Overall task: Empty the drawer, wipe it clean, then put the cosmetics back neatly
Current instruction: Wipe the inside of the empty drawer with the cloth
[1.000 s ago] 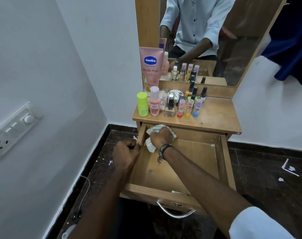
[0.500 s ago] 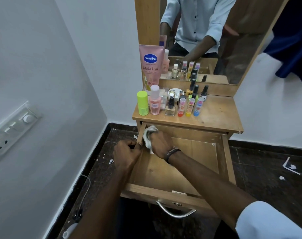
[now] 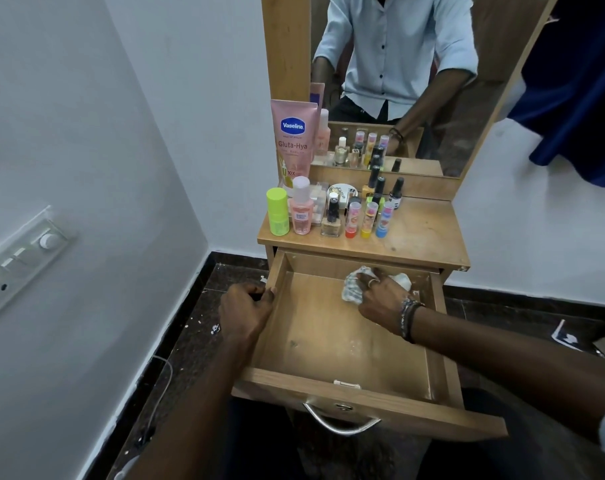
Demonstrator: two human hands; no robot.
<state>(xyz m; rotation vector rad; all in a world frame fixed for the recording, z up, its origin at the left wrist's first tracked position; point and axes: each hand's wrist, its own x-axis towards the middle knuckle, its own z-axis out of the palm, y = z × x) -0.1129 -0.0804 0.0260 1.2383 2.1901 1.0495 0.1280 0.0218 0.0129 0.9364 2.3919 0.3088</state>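
Since a second ago the right hand (image 3: 380, 296) has swept the cloth (image 3: 354, 287) from the drawer's far-left corner across to the far-right part of its floor, while the left hand (image 3: 247, 308) has stayed put on the left wall. Largest first: the wooden dresser top (image 3: 429, 237) carries all the cosmetics, and beneath it the pulled-out drawer (image 3: 332, 379) holds nothing but the cloth and a few pale smudges on its floor. That left hand curls round the top edge of the side wall, bracing the drawer. Fingers of the right hand are bunched over the crumpled cloth, pressing it down near the back wall. I judge the cloth soft and light, best kept wadded under the palm so it does not slip. Among the cosmetics, the tall pink Vaseline tube (image 3: 292, 140) looks pliable and should be gripped mid-body; the small nail polish bottles (image 3: 379, 187) look like glass, hard and tippable, so each wants pinching by its cap or body, one at a time.
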